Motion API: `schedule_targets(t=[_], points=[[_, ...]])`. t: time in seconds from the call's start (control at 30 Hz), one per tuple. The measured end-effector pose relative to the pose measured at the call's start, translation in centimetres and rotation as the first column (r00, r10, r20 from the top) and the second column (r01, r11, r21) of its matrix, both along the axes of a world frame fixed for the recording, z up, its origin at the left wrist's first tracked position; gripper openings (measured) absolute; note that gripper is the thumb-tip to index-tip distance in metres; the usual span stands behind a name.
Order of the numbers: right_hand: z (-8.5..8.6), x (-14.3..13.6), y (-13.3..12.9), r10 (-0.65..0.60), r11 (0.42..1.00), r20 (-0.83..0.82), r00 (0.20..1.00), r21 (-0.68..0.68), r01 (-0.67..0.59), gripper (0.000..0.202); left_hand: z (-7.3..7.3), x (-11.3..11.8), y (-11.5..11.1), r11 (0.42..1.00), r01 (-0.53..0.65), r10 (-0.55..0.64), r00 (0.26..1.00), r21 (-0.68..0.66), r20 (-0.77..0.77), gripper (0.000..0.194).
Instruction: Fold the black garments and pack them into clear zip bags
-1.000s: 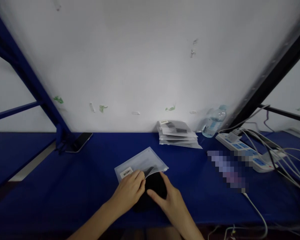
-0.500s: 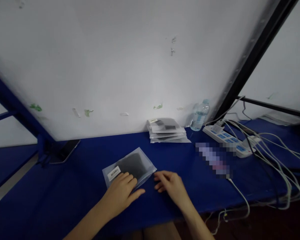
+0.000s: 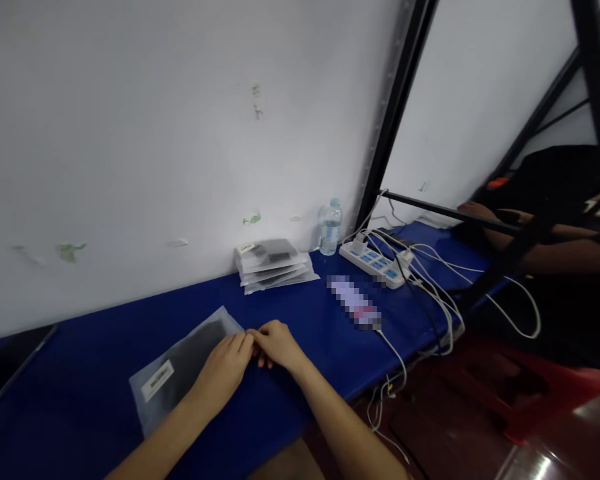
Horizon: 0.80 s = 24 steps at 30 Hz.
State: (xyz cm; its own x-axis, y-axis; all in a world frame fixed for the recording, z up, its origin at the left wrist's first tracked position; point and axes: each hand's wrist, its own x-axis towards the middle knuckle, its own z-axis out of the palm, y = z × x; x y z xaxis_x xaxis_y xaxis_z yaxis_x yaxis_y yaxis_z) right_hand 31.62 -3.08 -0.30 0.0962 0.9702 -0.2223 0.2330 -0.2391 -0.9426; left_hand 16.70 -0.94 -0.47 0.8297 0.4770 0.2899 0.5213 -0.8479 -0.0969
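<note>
A translucent bag [image 3: 183, 367] with a dark sheet inside and a barcode label lies flat on the blue table, left of centre. My left hand [image 3: 226, 367] rests over its right part, fingers closed at the bag's upper right corner. My right hand [image 3: 276, 345] meets it there, thumb and index finger pinched at the same corner; the fingers hide the bag's edge. Behind them, against the wall, several similar bags [image 3: 275, 263] lie in a stack.
A water bottle [image 3: 331, 228] stands right of the stack. A power strip [image 3: 375, 261] with many cables and a blurred phone [image 3: 355, 303] on a cable lie to the right. Another phone [image 3: 15, 360] is far left. A person's arms [image 3: 525, 247] show beyond the black frame.
The view has turned right. My right hand has moved left to meet my left hand at the bag's corner, and my left hand has slid up to that corner, its fingers now closed.
</note>
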Motion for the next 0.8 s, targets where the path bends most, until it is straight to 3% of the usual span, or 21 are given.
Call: schedule_targets(t=[0.17, 0.3, 0.43, 0.53, 0.6, 0.67, 0.73, 0.77, 0.8], points=[[-0.4, 0.1, -0.2, 0.019, 1.000, -0.074, 0.997, -0.021, -0.021, 0.024, -0.5, -1.4, -0.9, 0.994, 0.071, -0.076, 0.996, 0.084, 0.051, 0.032], [-0.8, 1.3, -0.7, -0.079, 0.997, -0.020, 0.997, 0.006, 0.079, 0.027, -1.3, -5.2, -1.7, 0.996, 0.024, -0.031, 0.996, 0.090, 0.082, 0.034], [-1.0, 2.3, -1.3, -0.093, 0.995, 0.051, 0.994, 0.029, 0.092, 0.028, -2.5, -11.1, -2.4, 0.998, -0.003, 0.013, 0.986, -0.056, 0.169, 0.037], [-0.7, 2.8, -1.5, -0.100, 0.994, 0.147, 0.984, 0.059, 0.092, 0.033, -2.4, -13.9, -2.7, 0.935, -0.126, 0.226, 0.931, -0.330, 0.285, 0.025], [-0.2, 3.1, -1.3, -0.139, 0.988, 0.236, 0.962, 0.101, 0.118, 0.038, -1.6, -14.3, -2.3, 0.836, -0.258, 0.448, 0.831, -0.485, 0.329, 0.036], [0.3, 3.4, -0.6, -0.190, 0.977, 0.317, 0.929, 0.152, 0.148, 0.041, -0.5, -13.8, -1.4, 0.662, -0.329, 0.674, 0.653, -0.673, 0.344, 0.050], [0.6, 3.4, 0.5, -0.212, 0.970, 0.364, 0.907, 0.188, 0.152, 0.040, 0.6, -12.8, -0.2, 0.424, -0.209, 0.845, 0.442, -0.881, 0.301, 0.057], [0.6, 3.2, 1.1, -0.207, 0.971, 0.375, 0.904, 0.195, 0.141, 0.040, 1.0, -12.3, 0.3, 0.317, -0.084, 0.890, 0.370, -0.945, 0.266, 0.058], [0.5, 2.9, 1.6, -0.195, 0.972, 0.381, 0.904, 0.198, 0.126, 0.040, 1.3, -11.8, 0.7, 0.235, 0.039, 0.907, 0.350, -0.971, 0.234, 0.056]])
